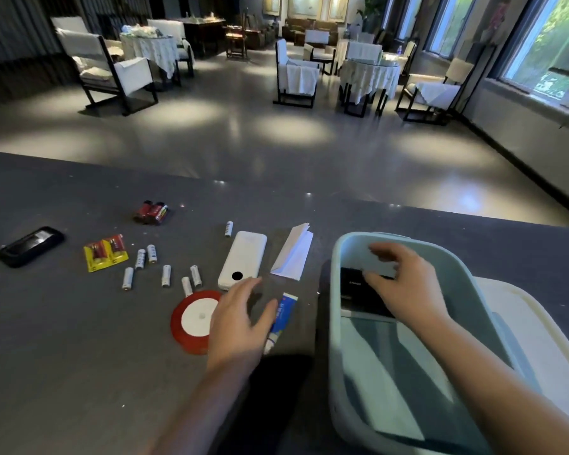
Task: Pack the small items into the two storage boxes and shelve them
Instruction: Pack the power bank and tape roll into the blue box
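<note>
Blue tube (280,318) beside spread left hand (240,318), right hand (404,284) loose over black item (358,289)

Table (63,339) dark grey, faint pale specks. Storage box (337,290) pale blue-green; second box (519,310) beside it white. Black item (355,284) in the blue-green box, small white lettering. Ribbon spool (194,320) red with white centre. Tube (281,318) blue and white. Power bank (242,261) white, one black round spot. Folded paper (293,252) white. Loose batteries (151,267) white. Battery pack (105,252) yellow card, red cells. Battery bundle (151,212) dark red and black. Phone (30,246) black, glossy.
</note>
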Demonstrator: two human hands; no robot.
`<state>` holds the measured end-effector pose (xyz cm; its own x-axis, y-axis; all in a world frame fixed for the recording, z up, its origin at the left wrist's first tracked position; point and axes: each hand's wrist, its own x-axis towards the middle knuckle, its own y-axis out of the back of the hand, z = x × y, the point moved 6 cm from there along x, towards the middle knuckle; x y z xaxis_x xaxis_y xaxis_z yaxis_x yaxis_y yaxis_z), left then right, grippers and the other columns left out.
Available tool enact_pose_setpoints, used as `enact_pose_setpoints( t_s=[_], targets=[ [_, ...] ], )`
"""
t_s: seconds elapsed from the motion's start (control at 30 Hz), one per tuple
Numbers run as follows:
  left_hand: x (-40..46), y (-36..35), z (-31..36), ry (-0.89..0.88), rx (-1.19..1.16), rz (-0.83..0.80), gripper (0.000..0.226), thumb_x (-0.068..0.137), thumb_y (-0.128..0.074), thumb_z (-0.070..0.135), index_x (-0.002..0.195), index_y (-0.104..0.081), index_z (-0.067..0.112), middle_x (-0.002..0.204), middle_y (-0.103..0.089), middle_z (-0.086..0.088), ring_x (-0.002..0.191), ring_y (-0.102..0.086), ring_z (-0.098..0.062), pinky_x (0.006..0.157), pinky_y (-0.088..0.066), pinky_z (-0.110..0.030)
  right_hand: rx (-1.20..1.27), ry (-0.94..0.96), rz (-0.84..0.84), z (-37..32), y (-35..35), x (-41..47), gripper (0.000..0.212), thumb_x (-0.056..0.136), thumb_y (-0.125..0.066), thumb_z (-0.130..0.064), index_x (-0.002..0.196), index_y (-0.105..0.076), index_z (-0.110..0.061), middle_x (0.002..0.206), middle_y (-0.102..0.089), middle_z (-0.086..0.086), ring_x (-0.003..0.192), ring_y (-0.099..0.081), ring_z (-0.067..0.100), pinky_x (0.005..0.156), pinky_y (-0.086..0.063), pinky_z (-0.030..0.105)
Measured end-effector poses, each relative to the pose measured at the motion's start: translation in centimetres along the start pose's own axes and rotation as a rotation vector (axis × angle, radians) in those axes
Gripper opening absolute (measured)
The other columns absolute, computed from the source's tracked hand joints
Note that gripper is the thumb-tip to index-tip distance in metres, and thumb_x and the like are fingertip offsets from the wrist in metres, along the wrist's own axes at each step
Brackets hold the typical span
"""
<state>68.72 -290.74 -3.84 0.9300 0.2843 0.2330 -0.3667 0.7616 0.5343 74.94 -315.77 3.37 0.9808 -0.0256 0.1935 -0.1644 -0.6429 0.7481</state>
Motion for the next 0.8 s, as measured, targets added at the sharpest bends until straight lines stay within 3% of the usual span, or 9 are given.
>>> enact_pose_setpoints(
  t_s=[0.03,0.1,0.23,0.43,0.57,0.7,0.8],
  targets=[
    [-0.2,1.6,-1.8,0.066,0.058,0.057,0.047,0.08,-0.067,0.034,0.124,-0.056,0.021,0.129,-0.055,0.005,0.119,-0.046,-0.008,0.102,-0.034,-0.026,0.084,0.019,0.027,-1.7,-0.1,-0.3,0.036,0.08,-0.07,-0.014,0.114,-0.064,-0.024,0.109,-0.065,-0.011,0.1,-0.056,0.008,0.083,-0.041,0.023],
    [-0.5,4.1,-4.9,0.186,0.169,0.115,0.059,0.071,-0.064,0.042,0.125,-0.055,0.021,0.135,-0.049,-0.002,0.126,-0.041,-0.02,0.105,-0.032,-0.034,0.147,0.077,-0.033,-5.4,-2.0,-0.6,0.03,0.08,-0.068,-0.013,0.108,-0.065,-0.025,0.103,-0.065,-0.013,0.095,-0.056,0.005,0.08,-0.041,0.023],
    [-0.7,5.5,-7.8,0.302,0.262,0.016,0.086,0.064,-0.073,0.059,0.137,-0.04,0.026,0.149,-0.029,-0.002,0.135,-0.021,-0.023,0.11,-0.024,-0.039,0.068,0.079,-0.212,-10.2,-8.6,0.3,0.029,0.08,-0.065,-0.023,0.109,-0.064,-0.025,0.101,-0.065,-0.011,0.095,-0.061,0.011,0.082,-0.048,0.029],
    [0.1,5.2,-8.2,0.233,0.315,-0.09,0.108,0.053,-0.079,0.062,0.143,-0.029,0.027,0.147,-0.029,0.005,0.134,-0.022,-0.018,0.109,-0.025,-0.034,-0.155,-0.133,-0.434,-10.6,-18.5,3.2,0.07,0.08,-0.067,-0.036,0.138,-0.035,-0.012,0.134,-0.046,0.008,0.123,-0.044,0.026,0.092,-0.044,0.037],
    [0.3,5.9,-8.7,0.076,0.344,-0.047,0.107,0.049,-0.082,0.056,0.14,-0.038,0.023,0.138,-0.042,0.002,0.125,-0.033,-0.019,0.1,-0.034,-0.032,-0.205,-0.306,-0.395,-9.5,-22.0,3.9,0.082,0.076,-0.071,-0.048,0.135,-0.031,-0.008,0.135,-0.04,0.011,0.129,-0.035,0.026,0.096,-0.04,0.036],
    [0.7,6.5,-9.3,0.095,0.38,-0.146,0.114,0.05,-0.078,0.064,0.145,-0.025,0.029,0.141,-0.033,0.006,0.128,-0.026,-0.017,0.105,-0.032,-0.033,-0.274,-0.365,-0.317,-9.9,-24.0,4.2,0.1,0.064,-0.074,-0.064,0.134,-0.031,-0.006,0.131,-0.039,0.009,0.126,-0.035,0.025,0.097,-0.041,0.036],
    [0.5,6.7,-10.0,0.131,0.39,-0.22,0.119,0.048,-0.073,0.071,0.145,-0.019,0.031,0.141,-0.025,0.007,0.129,-0.021,-0.018,0.107,-0.028,-0.033,-0.32,-0.383,-0.248,-10.1,-24.2,4.7,0.098,0.063,-0.074,-0.064,0.132,-0.034,-0.006,0.127,-0.041,0.01,0.121,-0.038,0.025,0.096,-0.04,0.034]
  ],
)
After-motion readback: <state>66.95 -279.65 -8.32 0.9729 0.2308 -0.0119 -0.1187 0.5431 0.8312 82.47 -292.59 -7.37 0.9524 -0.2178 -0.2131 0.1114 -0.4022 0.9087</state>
